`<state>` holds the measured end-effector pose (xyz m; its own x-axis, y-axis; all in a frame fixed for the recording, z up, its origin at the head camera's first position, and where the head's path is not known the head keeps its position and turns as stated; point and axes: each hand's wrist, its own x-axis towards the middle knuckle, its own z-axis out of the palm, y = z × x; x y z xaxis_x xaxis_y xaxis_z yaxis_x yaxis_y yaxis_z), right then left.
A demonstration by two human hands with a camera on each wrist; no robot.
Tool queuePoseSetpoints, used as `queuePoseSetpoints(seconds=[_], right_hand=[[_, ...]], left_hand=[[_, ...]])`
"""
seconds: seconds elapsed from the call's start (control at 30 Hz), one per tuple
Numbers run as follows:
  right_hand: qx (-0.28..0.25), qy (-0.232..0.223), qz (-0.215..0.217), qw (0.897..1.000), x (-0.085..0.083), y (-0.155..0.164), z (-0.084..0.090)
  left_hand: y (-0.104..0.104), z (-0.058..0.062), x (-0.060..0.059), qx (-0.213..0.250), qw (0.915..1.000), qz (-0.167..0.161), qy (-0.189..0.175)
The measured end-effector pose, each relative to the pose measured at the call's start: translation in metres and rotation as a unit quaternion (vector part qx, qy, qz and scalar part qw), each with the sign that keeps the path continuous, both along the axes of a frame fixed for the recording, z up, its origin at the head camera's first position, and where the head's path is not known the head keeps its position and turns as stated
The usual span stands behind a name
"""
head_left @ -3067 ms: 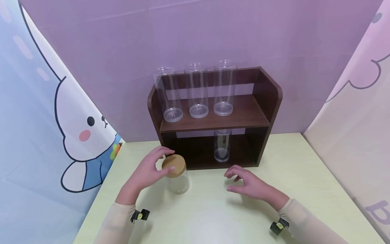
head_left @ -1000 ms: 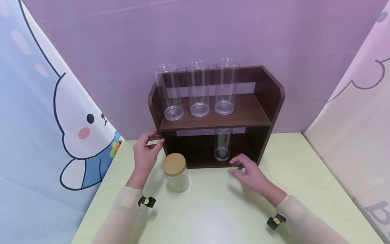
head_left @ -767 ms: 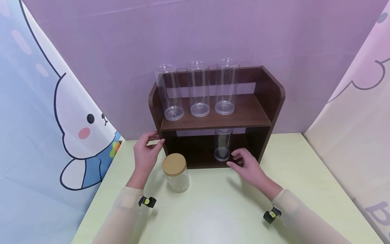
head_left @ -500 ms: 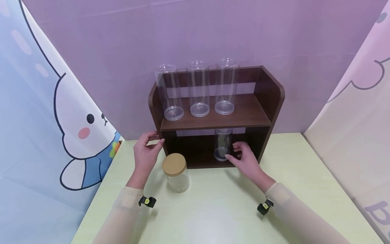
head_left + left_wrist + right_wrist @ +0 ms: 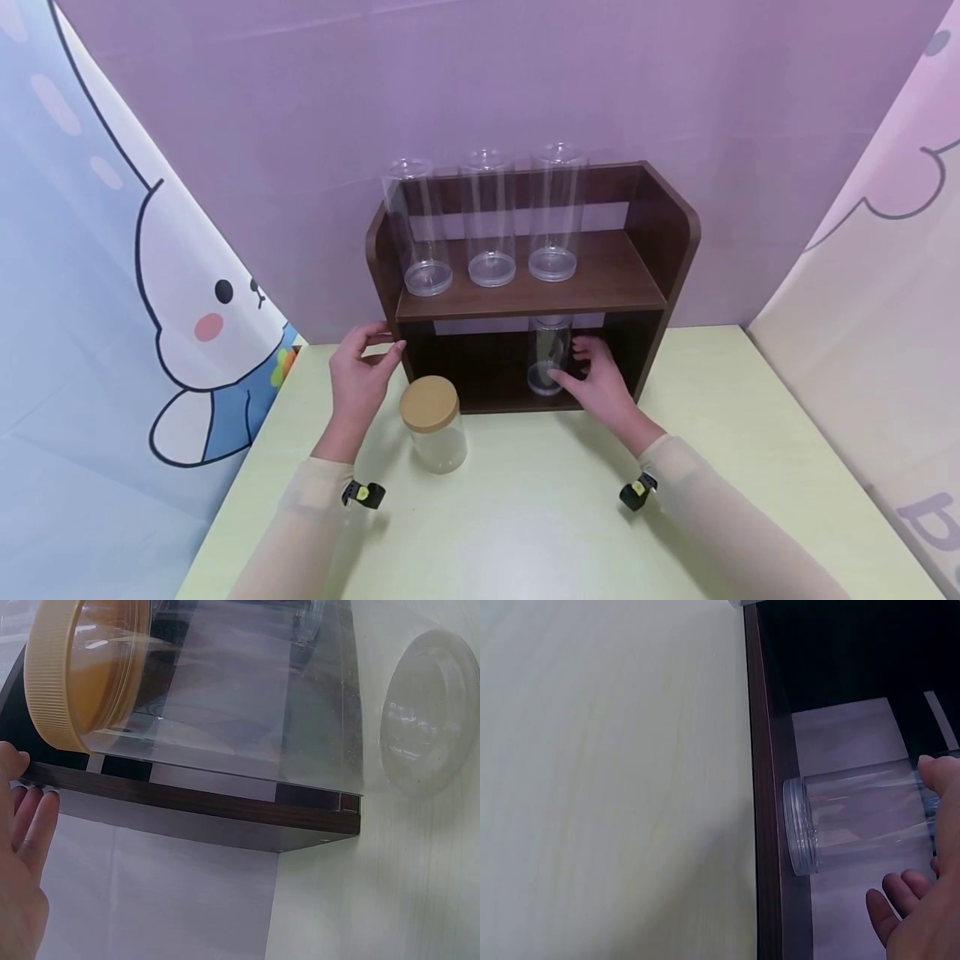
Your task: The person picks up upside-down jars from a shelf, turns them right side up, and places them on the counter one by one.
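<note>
A purple cloth backdrop (image 5: 495,83) fills the top of the frame, faintly creased. At the left edge is a light-blue panel (image 5: 67,317) printed with a white cartoon animal (image 5: 187,308), pink-cheeked and dressed in blue. A pink and cream panel (image 5: 877,308) slants down the right side, a purple printed mark (image 5: 926,505) near its bottom. The pale yellow-green desk (image 5: 517,500) catches soft white glare (image 5: 517,558) at bottom centre.

Pale glare whitens the table (image 5: 517,542) (soft shadows flank it); the lower shelf (image 5: 480,375) is dark, wrist views dimmer.
</note>
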<state>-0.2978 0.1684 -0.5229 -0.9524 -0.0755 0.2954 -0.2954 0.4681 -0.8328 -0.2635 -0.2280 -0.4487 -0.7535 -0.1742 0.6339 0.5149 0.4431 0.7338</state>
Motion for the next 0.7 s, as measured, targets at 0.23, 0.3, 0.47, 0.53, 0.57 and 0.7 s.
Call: queuePoseSetpoints(seconds=[0.23,0.3,0.47,0.53,0.57,0.7], right_hand=[[0.004,0.004,0.019,1.000,-0.008,0.000,-0.003],[0.006,-0.004,0.025,1.000,-0.010,0.000,-0.004],[0.003,-0.031,0.037,0.999,-0.012,-0.001,-0.006],[0.000,-0.038,0.037,0.999,-0.013,-0.003,-0.007],[0.000,-0.039,0.037,0.999,-0.014,-0.003,-0.007],[-0.009,-0.048,0.036,0.998,-0.017,-0.007,-0.011]], left_hand=[[0.000,-0.001,-0.001,-0.007,1.0000,0.005,-0.002],[-0.001,-0.001,-0.001,-0.008,1.0000,0.005,-0.001],[-0.001,0.001,-0.001,-0.015,0.9999,0.005,0.002],[-0.001,0.001,0.000,-0.019,0.9998,0.005,0.001],[-0.001,0.001,0.000,-0.020,0.9998,0.005,0.001],[-0.001,0.001,0.000,-0.022,0.9997,0.005,-0.002]])
